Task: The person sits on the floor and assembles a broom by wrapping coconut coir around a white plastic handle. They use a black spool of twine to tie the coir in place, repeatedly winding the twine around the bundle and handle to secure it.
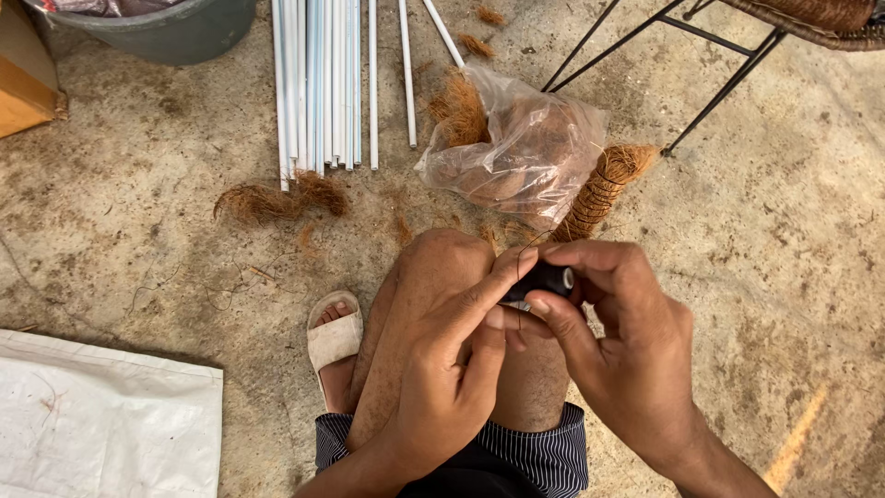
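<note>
A black thread spool (544, 278) sits above the knees, pinched between the fingers of the right hand (618, 350), while the left hand (452, 369) pinches its thread end. One coir-wrapped stick (604, 189) lies bound beside the bag of coconut fibre (516, 152); the white pipes (318, 83) lie bare, so most wrapping seems undone.

Black spool (544, 278): smooth, slightly glossy plastic. Bag (521, 148): thin clear glossy plastic over rough brown coir. Pipes (323, 78): smooth white plastic. Floor (138, 184): rough matt concrete. Sack (101, 424): white woven. Chair frame (710, 55): black metal.
</note>
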